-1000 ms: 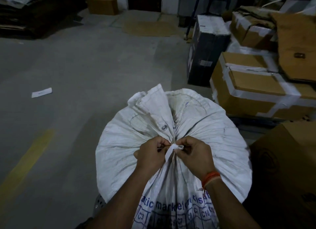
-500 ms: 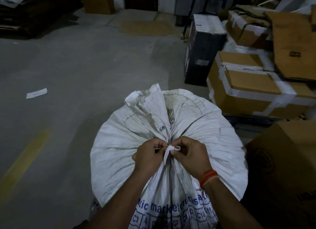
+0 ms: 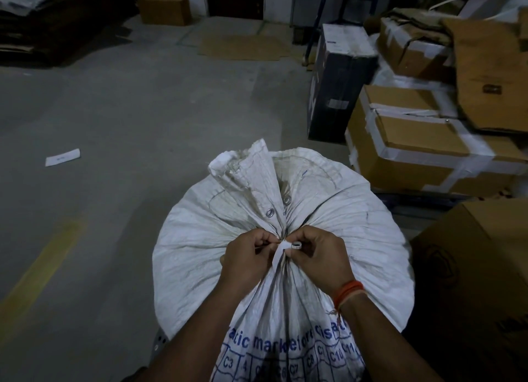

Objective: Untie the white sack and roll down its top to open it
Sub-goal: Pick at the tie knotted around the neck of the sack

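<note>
A full white woven sack (image 3: 200, 253) with blue print stands in front of me. Its top is gathered into a tight neck, and a bunched flap (image 3: 245, 176) with two metal eyelets sticks up beyond it. A white tie strip (image 3: 281, 251) wraps the neck. My left hand (image 3: 245, 260) pinches the tie from the left with closed fingers. My right hand (image 3: 320, 259), with an orange thread band at the wrist, pinches the tie's end from the right. The knot itself is partly hidden between my fingers.
Taped cardboard boxes (image 3: 414, 153) and a dark box (image 3: 337, 81) stand close on the right, with another carton (image 3: 480, 267) at the near right. Grey concrete floor spreads left, with a paper slip (image 3: 63, 157) and a yellow line (image 3: 40, 264).
Both hands stay pinched at the tie on the sack's neck with only slight finger shifts. The camera view has drifted a little; the sack remains tied.
</note>
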`<action>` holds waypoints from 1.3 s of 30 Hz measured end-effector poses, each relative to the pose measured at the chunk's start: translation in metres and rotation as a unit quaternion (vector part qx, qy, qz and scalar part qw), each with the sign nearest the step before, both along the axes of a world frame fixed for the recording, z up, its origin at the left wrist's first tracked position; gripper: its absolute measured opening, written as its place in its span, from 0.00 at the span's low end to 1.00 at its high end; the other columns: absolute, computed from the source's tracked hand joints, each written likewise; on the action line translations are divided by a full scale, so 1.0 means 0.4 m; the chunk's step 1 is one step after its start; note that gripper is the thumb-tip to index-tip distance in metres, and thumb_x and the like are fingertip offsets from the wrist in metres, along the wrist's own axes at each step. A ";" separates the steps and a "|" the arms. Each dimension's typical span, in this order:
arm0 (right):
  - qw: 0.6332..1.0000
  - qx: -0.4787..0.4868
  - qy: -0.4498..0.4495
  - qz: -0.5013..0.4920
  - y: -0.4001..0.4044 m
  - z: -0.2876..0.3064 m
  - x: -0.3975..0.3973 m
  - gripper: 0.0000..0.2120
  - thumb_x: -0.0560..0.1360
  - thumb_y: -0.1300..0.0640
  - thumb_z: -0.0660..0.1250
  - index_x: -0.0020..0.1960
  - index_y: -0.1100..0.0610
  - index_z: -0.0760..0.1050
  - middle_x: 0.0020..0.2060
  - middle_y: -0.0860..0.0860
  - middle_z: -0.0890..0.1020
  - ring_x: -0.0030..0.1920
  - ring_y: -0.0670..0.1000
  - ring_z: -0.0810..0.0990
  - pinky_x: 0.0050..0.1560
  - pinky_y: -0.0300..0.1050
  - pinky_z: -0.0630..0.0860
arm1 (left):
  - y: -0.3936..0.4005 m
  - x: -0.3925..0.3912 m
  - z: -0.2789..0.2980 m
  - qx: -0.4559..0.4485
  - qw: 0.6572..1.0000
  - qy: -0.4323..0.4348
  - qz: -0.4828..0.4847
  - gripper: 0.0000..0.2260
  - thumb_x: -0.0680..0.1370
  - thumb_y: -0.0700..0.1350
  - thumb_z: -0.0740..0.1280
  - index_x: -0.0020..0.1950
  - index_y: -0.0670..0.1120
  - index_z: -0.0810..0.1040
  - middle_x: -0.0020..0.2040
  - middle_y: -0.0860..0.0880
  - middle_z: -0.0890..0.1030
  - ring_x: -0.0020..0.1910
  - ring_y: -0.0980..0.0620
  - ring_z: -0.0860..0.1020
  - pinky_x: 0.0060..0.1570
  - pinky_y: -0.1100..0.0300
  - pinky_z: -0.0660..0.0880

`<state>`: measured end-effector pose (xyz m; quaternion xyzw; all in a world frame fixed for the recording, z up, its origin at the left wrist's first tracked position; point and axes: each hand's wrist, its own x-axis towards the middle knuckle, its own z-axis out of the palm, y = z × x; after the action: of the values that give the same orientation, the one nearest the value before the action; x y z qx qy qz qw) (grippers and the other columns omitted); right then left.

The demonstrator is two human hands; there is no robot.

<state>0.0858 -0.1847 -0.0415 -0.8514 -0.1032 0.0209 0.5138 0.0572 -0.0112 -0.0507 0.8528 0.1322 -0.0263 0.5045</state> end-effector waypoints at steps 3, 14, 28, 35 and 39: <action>1.000 0.000 -0.001 0.000 0.000 -0.001 0.000 0.09 0.68 0.64 0.79 0.43 0.53 0.84 0.38 0.44 0.86 0.41 0.41 0.84 0.45 0.33 0.80 | 0.010 -0.001 -0.005 0.004 1.000 -0.008 0.005 0.05 0.77 0.43 0.74 0.45 0.54 0.86 0.41 0.58 0.87 0.43 0.62 0.85 0.51 0.56 0.81; 1.000 -0.001 0.004 -0.004 0.000 -0.008 -0.001 0.08 0.68 0.63 0.78 0.42 0.51 0.84 0.37 0.45 0.86 0.40 0.43 0.85 0.45 0.42 0.83 | -0.006 -0.001 -0.008 0.012 1.000 -0.003 0.010 0.06 0.78 0.44 0.72 0.44 0.55 0.84 0.42 0.58 0.87 0.47 0.60 0.85 0.55 0.49 0.80; 1.000 0.008 0.013 0.012 0.000 -0.010 0.001 0.08 0.69 0.62 0.77 0.42 0.51 0.84 0.37 0.45 0.86 0.40 0.45 0.85 0.45 0.50 0.83 | -0.018 0.001 -0.021 -0.009 1.000 -0.014 0.019 0.05 0.79 0.47 0.73 0.44 0.56 0.85 0.42 0.59 0.87 0.46 0.62 0.85 0.55 0.47 0.82; 1.000 -0.005 -0.003 0.008 -0.001 -0.005 0.000 0.09 0.68 0.64 0.78 0.42 0.51 0.84 0.37 0.44 0.86 0.40 0.43 0.84 0.45 0.46 0.83 | 0.003 -0.003 -0.008 0.038 0.999 0.007 0.024 0.04 0.74 0.57 0.74 0.44 0.66 0.82 0.40 0.68 0.84 0.44 0.62 0.84 0.58 0.40 0.78; 1.000 -0.003 0.000 0.005 -0.001 -0.005 -0.001 0.09 0.68 0.63 0.78 0.42 0.51 0.84 0.37 0.45 0.86 0.40 0.43 0.85 0.45 0.46 0.83 | 0.007 -0.001 -0.006 0.035 0.999 0.001 0.017 0.03 0.73 0.56 0.71 0.43 0.66 0.82 0.40 0.66 0.85 0.47 0.60 0.84 0.59 0.39 0.78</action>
<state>0.0854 -0.1850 -0.0436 -0.8526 -0.1074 0.0242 0.5108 0.0569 -0.0082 -0.0532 0.8675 0.1480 -0.0138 0.4746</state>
